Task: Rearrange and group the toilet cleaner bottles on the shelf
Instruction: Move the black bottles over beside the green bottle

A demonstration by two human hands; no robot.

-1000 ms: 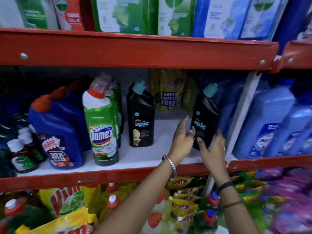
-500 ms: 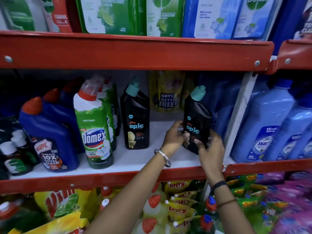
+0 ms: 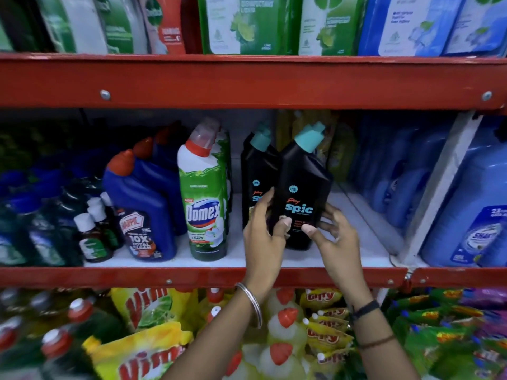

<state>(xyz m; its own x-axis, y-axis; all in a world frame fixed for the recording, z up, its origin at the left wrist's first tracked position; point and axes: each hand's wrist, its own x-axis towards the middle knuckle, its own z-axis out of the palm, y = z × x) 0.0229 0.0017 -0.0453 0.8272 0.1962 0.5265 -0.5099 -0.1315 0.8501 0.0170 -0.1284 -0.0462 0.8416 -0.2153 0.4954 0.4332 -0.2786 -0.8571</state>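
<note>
A black Spic bottle (image 3: 303,187) with a teal cap stands on the white middle shelf (image 3: 238,256), held low on both sides. My left hand (image 3: 263,237) grips its left edge, my right hand (image 3: 333,237) its right edge. A second black Spic bottle (image 3: 256,171) stands just behind and to its left, touching it. Left of these are a green Domex bottle (image 3: 204,198) with more behind it, and blue Harpic bottles (image 3: 142,204) with orange caps.
Small brown bottles (image 3: 92,237) and dark green bottles stand at the far left. Large blue jugs (image 3: 472,215) fill the bay to the right past a white upright. Yellow pouches lean at the shelf's back. Red shelf rails (image 3: 247,83) run above and below.
Both hands closed on the right-hand Spic bottle and carried it left along the shelf, until it stands next to the other Spic bottle.
</note>
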